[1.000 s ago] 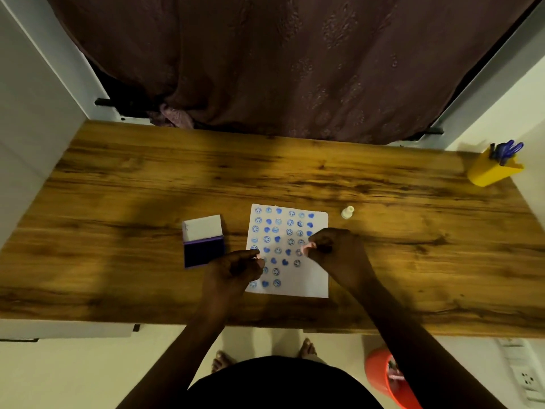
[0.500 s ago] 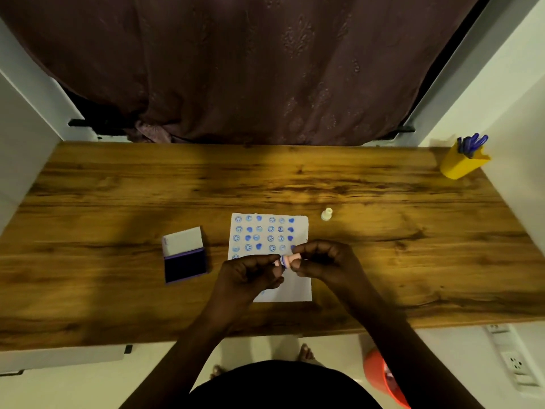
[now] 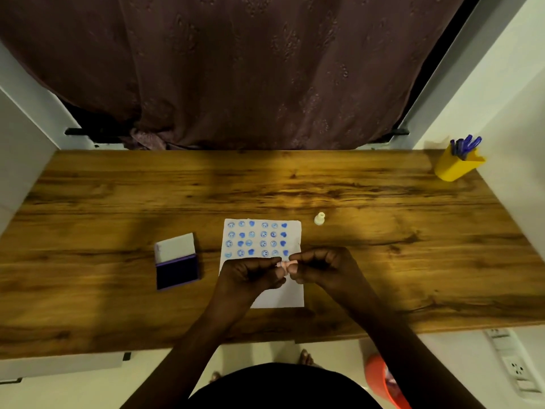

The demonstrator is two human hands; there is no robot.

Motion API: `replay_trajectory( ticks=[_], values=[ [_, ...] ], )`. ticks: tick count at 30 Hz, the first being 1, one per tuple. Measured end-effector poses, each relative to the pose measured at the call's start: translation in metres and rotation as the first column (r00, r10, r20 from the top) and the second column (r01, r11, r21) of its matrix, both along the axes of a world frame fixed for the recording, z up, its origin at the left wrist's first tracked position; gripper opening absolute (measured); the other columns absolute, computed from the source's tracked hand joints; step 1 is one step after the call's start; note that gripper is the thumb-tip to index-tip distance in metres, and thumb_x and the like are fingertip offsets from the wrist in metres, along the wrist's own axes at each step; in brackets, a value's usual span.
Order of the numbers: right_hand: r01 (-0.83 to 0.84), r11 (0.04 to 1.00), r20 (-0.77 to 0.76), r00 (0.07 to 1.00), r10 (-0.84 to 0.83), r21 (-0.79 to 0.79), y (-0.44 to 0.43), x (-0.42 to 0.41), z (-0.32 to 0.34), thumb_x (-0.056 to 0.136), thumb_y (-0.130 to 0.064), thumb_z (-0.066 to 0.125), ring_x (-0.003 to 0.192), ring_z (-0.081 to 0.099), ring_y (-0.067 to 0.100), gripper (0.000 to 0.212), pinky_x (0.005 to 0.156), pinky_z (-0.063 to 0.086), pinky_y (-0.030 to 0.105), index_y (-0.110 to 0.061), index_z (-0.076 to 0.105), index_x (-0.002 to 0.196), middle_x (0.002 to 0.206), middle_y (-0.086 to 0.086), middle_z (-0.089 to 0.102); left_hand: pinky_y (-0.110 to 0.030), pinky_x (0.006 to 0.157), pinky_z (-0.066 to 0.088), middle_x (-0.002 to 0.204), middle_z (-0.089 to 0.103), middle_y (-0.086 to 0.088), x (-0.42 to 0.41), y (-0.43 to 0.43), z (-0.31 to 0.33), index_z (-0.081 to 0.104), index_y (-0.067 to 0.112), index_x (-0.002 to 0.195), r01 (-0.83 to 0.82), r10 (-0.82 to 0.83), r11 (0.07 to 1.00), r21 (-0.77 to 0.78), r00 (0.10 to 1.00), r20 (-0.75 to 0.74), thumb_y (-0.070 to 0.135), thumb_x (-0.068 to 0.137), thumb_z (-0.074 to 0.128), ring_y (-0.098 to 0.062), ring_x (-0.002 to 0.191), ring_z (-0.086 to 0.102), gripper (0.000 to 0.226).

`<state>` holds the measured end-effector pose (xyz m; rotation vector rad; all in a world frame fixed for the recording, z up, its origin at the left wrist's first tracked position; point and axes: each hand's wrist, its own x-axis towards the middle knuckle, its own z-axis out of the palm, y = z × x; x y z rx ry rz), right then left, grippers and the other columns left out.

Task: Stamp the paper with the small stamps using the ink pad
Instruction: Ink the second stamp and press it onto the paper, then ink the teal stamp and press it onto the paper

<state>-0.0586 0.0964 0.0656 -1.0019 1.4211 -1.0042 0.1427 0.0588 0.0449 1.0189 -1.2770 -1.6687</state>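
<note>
Together pinching a small pink stamp (image 3: pixel 285 264) between fingertips of left hand (image 3: pixel 250 276) and right hand (image 3: pixel 321 265), hovering over the stamped paper (image 3: pixel 290 293); ink pad (image 3: pixel 177 274) lying open just left.

Wooden table (image 3: pixel 383 261) bearing stamped paper (image 3: pixel 277 296), open ink pad (image 3: pixel 177 265), white stamp (image 3: pixel 319 218), yellow pen holder (image 3: pixel 455 166).

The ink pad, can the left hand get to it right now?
Probably yes. The ink pad lies open just left of the left hand, with only bare table between them. But both hands are pinching the pink stamp, so it would let go first.
</note>
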Motion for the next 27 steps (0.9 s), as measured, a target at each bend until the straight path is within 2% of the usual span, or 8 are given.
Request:
replay_trajectory(
  ticks=[4,8,12,14,16,20,23,27],
  values=[
    [0.005,1.000,0.027,1.000,-0.006,0.029,0.001,-0.006,0.000,0.087,-0.019,0.080,0.090,0.079,0.022,0.024,0.076,0.064,0.029,-0.009,0.079,0.109,0.101,0.004,0.082,-0.035,0.076,0.065,0.107,0.082,-0.002,-0.008,0.000,-0.002,0.082,0.016,0.106,-0.009,0.009,1.000,-0.003,1.000,0.000,-0.006,0.083,0.077,-0.027,0.095,0.079,0.032],
    [-0.001,0.999,-0.033,0.999,0.003,0.035,-0.005,-0.017,0.003,0.083,-0.026,0.082,0.089,0.079,0.019,0.027,0.075,0.062,0.028,-0.011,0.080,0.106,0.099,0.002,0.082,-0.033,0.080,0.065,0.102,0.083,0.007,-0.021,0.000,-0.003,0.082,0.037,0.101,-0.010,0.011,1.000,-0.005,0.999,0.048,-0.001,0.083,0.080,-0.019,0.095,0.079,0.042],
    [0.049,0.998,-0.298,0.953,-0.057,-0.034,-0.027,-0.049,0.006,0.079,-0.024,0.087,0.094,0.076,0.008,0.028,0.083,0.059,0.020,-0.016,0.081,0.105,0.098,-0.005,0.081,-0.032,0.088,0.062,0.094,0.084,0.004,-0.032,-0.003,-0.014,0.077,0.034,0.106,-0.065,0.060,0.998,0.027,0.985,0.162,0.012,0.081,0.086,-0.016,0.095,0.079,0.035],
    [0.116,0.989,-0.447,0.883,-0.145,-0.092,-0.040,-0.074,0.002,0.077,-0.019,0.088,0.086,0.071,-0.004,0.028,0.073,0.052,0.005,-0.014,0.079,0.103,0.092,-0.008,0.078,-0.025,0.084,0.062,0.092,0.083,0.011,-0.033,-0.003,-0.017,0.075,0.033,0.103,-0.088,0.084,0.996,0.011,0.974,0.210,0.011,0.081,0.086,-0.010,0.094,0.079,0.033],
    [0.152,0.981,-0.578,0.792,-0.195,-0.122,-0.053,-0.094,-0.007,0.078,-0.019,0.088,0.073,0.066,-0.010,0.022,0.063,0.045,-0.001,-0.015,0.076,0.096,0.084,-0.010,0.074,-0.023,0.083,0.063,0.093,0.082,0.015,-0.035,-0.003,-0.020,0.076,0.032,0.099,-0.105,0.102,0.994,0.003,0.968,0.229,0.007,0.081,0.085,-0.008,0.094,0.078,0.032],
    [0.095,0.982,-0.758,0.625,-0.185,-0.162,-0.078,-0.117,-0.033,0.085,-0.017,0.080,0.080,0.073,0.015,0.006,0.065,0.046,0.008,-0.012,0.077,0.088,0.087,0.002,0.079,-0.027,0.081,0.064,0.092,0.083,0.009,-0.037,0.000,-0.020,0.078,0.032,0.089,-0.139,0.130,0.990,0.028,0.969,0.212,-0.001,0.081,0.083,-0.013,0.094,0.078,0.034],
    [0.035,0.991,-0.808,0.576,-0.124,-0.128,-0.093,-0.123,-0.048,0.088,-0.018,0.075,0.086,0.075,0.022,0.010,0.076,0.059,0.032,-0.013,0.079,0.096,0.094,0.005,0.080,-0.024,0.075,0.063,0.092,0.082,0.011,-0.038,0.001,-0.020,0.079,0.037,0.082,-0.152,0.142,0.987,0.047,0.973,0.180,-0.004,0.081,0.081,-0.013,0.095,0.078,0.041],
    [0.000,0.996,-0.823,0.564,-0.070,-0.085,-0.107,-0.124,-0.060,0.090,-0.021,0.074,0.088,0.074,0.022,0.012,0.078,0.060,0.035,-0.018,0.079,0.101,0.097,0.004,0.080,-0.034,0.084,0.065,0.095,0.082,0.009,-0.040,0.002,-0.022,0.079,0.033,0.086,-0.178,0.168,0.983,0.043,0.970,0.176,-0.005,0.081,0.080,-0.016,0.097,0.078,0.038]
  ],
)
